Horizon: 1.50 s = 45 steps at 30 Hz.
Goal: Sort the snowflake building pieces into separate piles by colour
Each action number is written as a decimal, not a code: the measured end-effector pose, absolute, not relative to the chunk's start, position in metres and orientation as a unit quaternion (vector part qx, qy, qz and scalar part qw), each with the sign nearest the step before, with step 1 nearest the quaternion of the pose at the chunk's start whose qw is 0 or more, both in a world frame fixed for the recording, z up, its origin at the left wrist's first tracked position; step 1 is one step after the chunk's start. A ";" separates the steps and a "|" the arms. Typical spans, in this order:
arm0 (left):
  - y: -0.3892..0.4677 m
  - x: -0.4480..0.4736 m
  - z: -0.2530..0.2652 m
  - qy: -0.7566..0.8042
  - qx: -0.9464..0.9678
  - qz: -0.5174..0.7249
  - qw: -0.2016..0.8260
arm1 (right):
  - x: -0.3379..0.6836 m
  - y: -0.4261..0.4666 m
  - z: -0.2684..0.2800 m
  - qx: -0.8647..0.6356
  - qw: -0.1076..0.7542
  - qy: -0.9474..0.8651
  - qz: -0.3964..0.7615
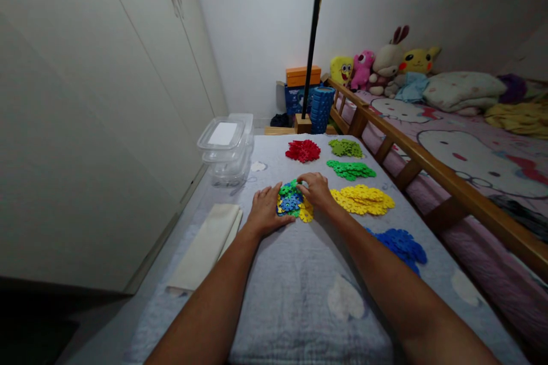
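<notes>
A mixed pile of blue, green and yellow plastic snowflake discs (291, 203) lies on the cloth between my hands. My left hand (266, 212) rests along the pile's left side, fingers stretched forward and thumb spread out along its near edge. At the pile's far right, my right hand (315, 189) is bent in a pinch, with thumb and index finger closed at a green disc. The fingertips partly hide that disc. Sorted by colour, other discs lie to the right: a red heap (303, 150), olive green (346, 147), bright green (351, 169), yellow (363, 199) and blue (400, 246).
Stacked clear plastic boxes (226, 151) stand at the table's back left, with a folded cream cloth (208, 245) nearer. A wooden bed rail (411, 168) runs along the right side. Behind the table rises a black pole (313, 40) on a wooden base. White cupboard doors (107, 97) flank the left.
</notes>
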<state>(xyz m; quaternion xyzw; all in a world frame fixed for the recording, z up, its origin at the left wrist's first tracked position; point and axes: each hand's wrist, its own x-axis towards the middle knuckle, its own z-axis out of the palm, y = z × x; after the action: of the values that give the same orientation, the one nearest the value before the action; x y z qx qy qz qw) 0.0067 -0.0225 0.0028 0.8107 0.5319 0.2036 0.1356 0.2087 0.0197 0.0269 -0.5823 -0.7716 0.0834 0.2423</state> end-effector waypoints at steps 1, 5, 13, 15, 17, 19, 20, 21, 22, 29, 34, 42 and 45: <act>-0.022 0.006 0.003 0.527 0.816 0.199 0.132 | 0.217 0.023 0.029 -0.587 0.237 -0.770 0.078; -0.021 0.006 0.003 0.512 0.829 0.188 0.124 | 0.260 0.040 0.035 -0.612 0.231 -0.755 0.047; -0.022 0.007 0.006 0.519 0.825 0.182 0.131 | 0.343 0.074 0.037 -0.716 0.263 -0.647 -0.009; -0.022 0.007 0.007 0.521 0.823 0.181 0.133 | 0.356 0.078 0.036 -0.734 0.269 -0.624 -0.013; -0.022 0.007 0.008 0.521 0.824 0.179 0.132 | 0.364 0.080 0.034 -0.745 0.271 -0.610 -0.014; -0.022 0.007 0.008 0.519 0.826 0.178 0.130 | 0.368 0.081 0.032 -0.755 0.266 -0.600 -0.013; -0.022 0.007 0.008 0.518 0.827 0.178 0.129 | 0.369 0.081 0.032 -0.760 0.262 -0.595 -0.012; -0.022 0.007 0.008 0.516 0.828 0.179 0.128 | 0.369 0.081 0.031 -0.764 0.260 -0.590 -0.010; -0.022 0.007 0.007 0.515 0.828 0.180 0.127 | 0.369 0.081 0.031 -0.767 0.261 -0.586 -0.009; -0.022 0.006 0.007 0.513 0.828 0.184 0.128 | 0.334 0.064 0.043 -0.743 0.308 -0.594 0.001; -0.023 0.007 0.008 0.512 0.829 0.184 0.130 | 0.268 0.024 0.043 -0.611 0.250 -0.743 0.110; -0.023 0.007 0.006 0.504 0.833 0.192 0.127 | 0.209 -0.031 0.014 -0.553 0.215 -0.792 0.144; -0.023 0.007 0.005 0.494 0.837 0.200 0.125 | 0.207 -0.035 0.006 -0.554 0.235 -0.788 0.130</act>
<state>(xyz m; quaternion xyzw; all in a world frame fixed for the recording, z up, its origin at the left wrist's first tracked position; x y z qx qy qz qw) 0.0065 -0.0230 0.0047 0.8369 0.4940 0.1996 0.1255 0.2072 -0.0353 0.0064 -0.5543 -0.7877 0.1301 0.2352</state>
